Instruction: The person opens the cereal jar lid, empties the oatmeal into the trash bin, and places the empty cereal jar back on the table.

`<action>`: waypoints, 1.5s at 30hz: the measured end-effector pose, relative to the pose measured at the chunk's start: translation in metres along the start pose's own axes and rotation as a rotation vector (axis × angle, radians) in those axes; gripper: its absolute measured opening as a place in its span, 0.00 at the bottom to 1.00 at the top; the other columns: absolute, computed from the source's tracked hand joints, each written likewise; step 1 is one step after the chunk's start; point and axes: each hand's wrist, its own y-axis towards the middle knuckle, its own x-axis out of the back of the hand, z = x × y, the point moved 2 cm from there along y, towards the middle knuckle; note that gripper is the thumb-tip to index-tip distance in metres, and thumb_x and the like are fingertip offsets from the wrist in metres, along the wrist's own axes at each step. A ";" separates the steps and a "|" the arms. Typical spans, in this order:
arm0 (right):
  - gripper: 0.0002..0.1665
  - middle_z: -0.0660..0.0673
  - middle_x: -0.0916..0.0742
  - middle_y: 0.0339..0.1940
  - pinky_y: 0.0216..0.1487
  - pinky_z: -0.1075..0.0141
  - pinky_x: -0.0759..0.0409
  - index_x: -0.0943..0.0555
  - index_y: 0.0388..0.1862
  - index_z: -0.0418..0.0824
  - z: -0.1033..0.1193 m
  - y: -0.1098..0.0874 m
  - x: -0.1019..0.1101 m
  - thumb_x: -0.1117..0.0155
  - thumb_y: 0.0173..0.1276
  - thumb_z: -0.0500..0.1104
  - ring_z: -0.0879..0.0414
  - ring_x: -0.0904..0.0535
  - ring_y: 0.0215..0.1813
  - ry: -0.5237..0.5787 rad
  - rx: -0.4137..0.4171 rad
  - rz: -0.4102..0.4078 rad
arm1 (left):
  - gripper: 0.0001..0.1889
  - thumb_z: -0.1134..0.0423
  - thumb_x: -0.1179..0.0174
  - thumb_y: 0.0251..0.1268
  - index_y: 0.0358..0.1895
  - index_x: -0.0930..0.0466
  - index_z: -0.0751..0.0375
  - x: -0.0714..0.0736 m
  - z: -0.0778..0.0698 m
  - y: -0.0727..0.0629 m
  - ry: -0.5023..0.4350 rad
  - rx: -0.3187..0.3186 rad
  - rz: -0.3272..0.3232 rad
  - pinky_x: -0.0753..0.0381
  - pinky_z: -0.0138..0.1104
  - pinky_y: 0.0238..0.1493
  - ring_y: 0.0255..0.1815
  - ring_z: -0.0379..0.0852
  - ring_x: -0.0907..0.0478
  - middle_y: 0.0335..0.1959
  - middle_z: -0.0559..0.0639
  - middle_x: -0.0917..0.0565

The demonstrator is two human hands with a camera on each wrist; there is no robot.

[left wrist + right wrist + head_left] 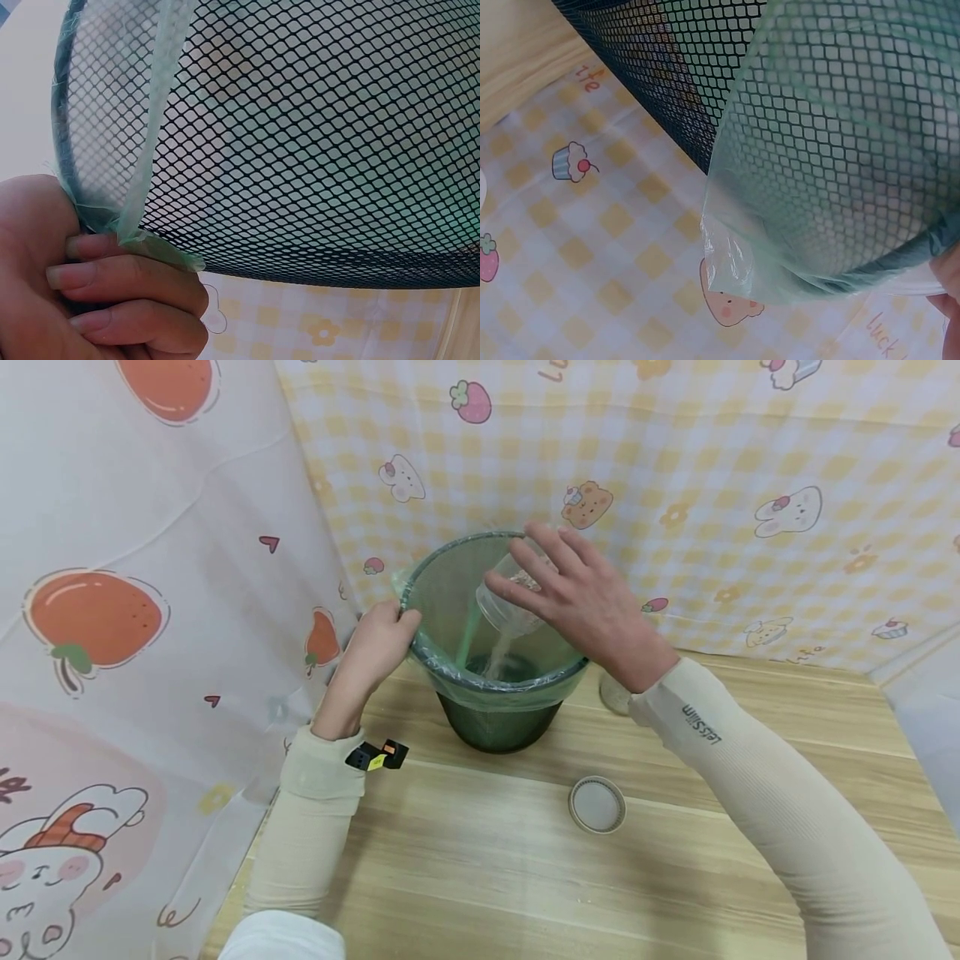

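Nearest, a person's pale sleeves come in from the bottom: the left sleeve (300, 835) is plain, while the right sleeve (780, 802) bears dark lettering that seems to read "Let'sSlim", upside down from here. At the left wrist sits a black device (377, 756) with orange and yellow labels, their print too small to read. On the wood-grain table (450, 843), in front of the bin and a little to the right, lies a round lid (597, 805) with a ridged rim; no lettering can be made out on it.

The left hand (377, 643) grasps the near-left part of the rim, its fingers curled over the edge. The dark mesh bin (495, 731) stands upright on the table, lined with a thin green bag (487, 697) folded outward over its rim. A green strip of the bag runs down inside.

The right hand (581, 597) holds a clear cup (501, 612), tilted over the bin's mouth. Pale material (498, 656) falls from it into the bin, and more shows inside the cup.

Beyond the bin's right side, partly behind the right forearm, stands a clear jar (615, 693). Farthest back hangs a yellow-checked curtain (675, 435) with bears, rabbits and strawberries; the right wrist view shows "luck" and "life" printed on it in orange.
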 end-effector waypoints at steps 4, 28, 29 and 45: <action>0.41 0.37 0.30 0.65 0.65 0.51 0.39 0.36 0.69 0.52 0.000 0.000 0.000 0.41 0.61 0.24 0.41 0.42 0.70 0.000 0.006 0.004 | 0.16 0.58 0.62 0.73 0.25 0.43 0.60 0.000 0.000 0.000 0.001 0.006 -0.001 0.38 0.38 0.23 0.16 0.45 0.44 0.19 0.53 0.39; 0.40 0.38 0.30 0.64 0.63 0.52 0.36 0.36 0.68 0.52 0.001 0.002 -0.001 0.42 0.61 0.24 0.42 0.40 0.68 -0.054 0.026 0.004 | 0.16 0.58 0.62 0.74 0.25 0.41 0.60 0.000 0.001 0.000 -0.002 -0.018 -0.004 0.37 0.38 0.21 0.14 0.44 0.43 0.18 0.51 0.38; 0.40 0.38 0.30 0.64 0.63 0.52 0.36 0.36 0.68 0.52 0.001 0.002 -0.001 0.42 0.61 0.24 0.42 0.40 0.67 -0.054 0.025 0.003 | 0.16 0.58 0.62 0.74 0.25 0.42 0.60 0.000 0.001 0.000 -0.001 -0.017 -0.004 0.37 0.38 0.21 0.15 0.45 0.43 0.18 0.52 0.38; 0.39 0.38 0.31 0.65 0.63 0.52 0.36 0.36 0.69 0.52 0.001 0.002 0.000 0.43 0.63 0.25 0.41 0.40 0.67 -0.076 0.040 0.013 | 0.16 0.58 0.62 0.73 0.25 0.42 0.61 0.000 0.001 0.001 0.011 -0.010 -0.012 0.37 0.38 0.23 0.17 0.46 0.43 0.20 0.53 0.38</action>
